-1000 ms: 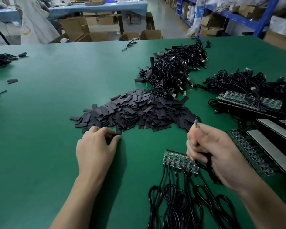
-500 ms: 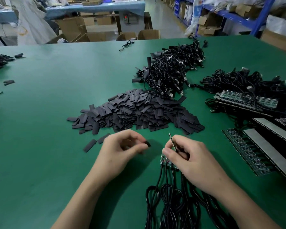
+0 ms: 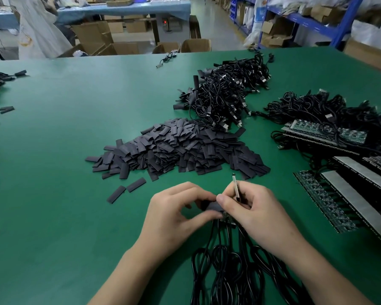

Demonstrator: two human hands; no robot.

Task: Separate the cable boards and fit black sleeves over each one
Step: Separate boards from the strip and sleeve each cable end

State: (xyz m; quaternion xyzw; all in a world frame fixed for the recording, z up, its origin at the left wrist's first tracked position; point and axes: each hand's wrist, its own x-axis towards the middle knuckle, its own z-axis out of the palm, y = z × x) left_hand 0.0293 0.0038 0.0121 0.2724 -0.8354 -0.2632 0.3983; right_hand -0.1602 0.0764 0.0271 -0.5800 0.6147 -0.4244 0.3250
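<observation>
Green worktop [image 3: 53, 194] carries a broad sleeve pile [image 3: 180, 148] at mid-surface: flat, matte, dark grey-black pieces. A tangled cable heap [image 3: 227, 93] lies behind it, and board panels [image 3: 323, 201] lie at the right. Looped black cables [image 3: 224, 271] run from the near edge up under both hands. The left hand [image 3: 174, 216] pinches one black sleeve [image 3: 211, 205] between thumb and curled fingers. The right hand [image 3: 257, 212] pinches a narrow cable board [image 3: 235, 186], which tilts upward just beside the sleeve. The right thumb touches the sleeve.
</observation>
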